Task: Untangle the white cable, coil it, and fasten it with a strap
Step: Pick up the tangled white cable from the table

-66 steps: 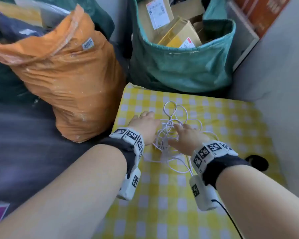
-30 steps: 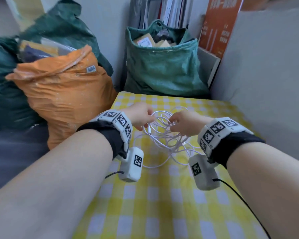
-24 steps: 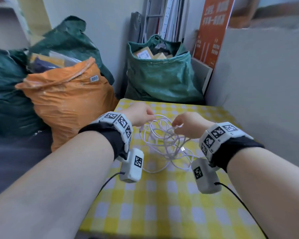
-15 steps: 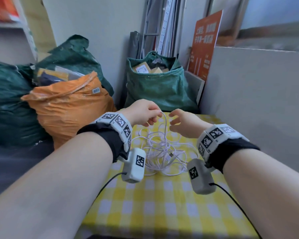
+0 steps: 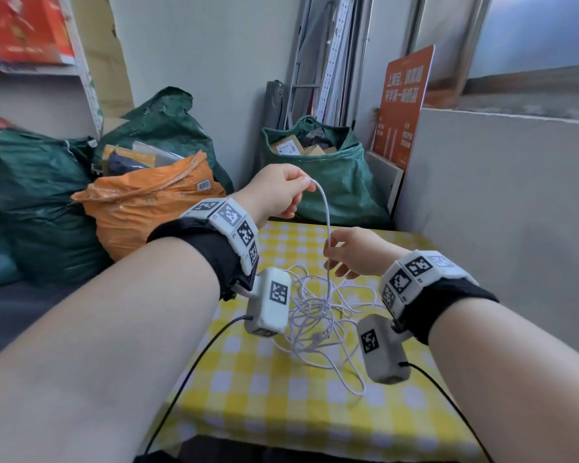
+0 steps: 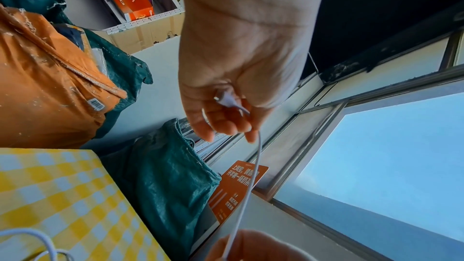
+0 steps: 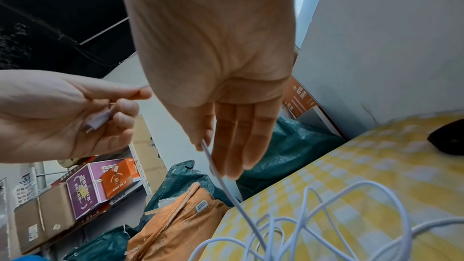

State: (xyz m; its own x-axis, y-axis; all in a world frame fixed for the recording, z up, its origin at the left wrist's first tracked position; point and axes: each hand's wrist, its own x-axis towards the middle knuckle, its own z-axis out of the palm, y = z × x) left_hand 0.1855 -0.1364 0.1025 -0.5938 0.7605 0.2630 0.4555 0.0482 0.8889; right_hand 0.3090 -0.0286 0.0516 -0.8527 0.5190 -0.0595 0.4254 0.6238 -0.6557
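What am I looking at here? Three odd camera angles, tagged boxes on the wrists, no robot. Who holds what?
No machine here: a person works bare-handed, with one camera on the head and one strapped under each wrist. The big picture is the head view; the other two look along each palm.

The left hand is raised and pinches the white cable near its plug, which lies in the palm. Lower down, the right hand has the same strand at its fingers, which are nearly straight; how firmly it holds I cannot tell.

The rest of the cable is a loose tangle on the yellow checked tablecloth. Behind stand an orange sack and a green bag.
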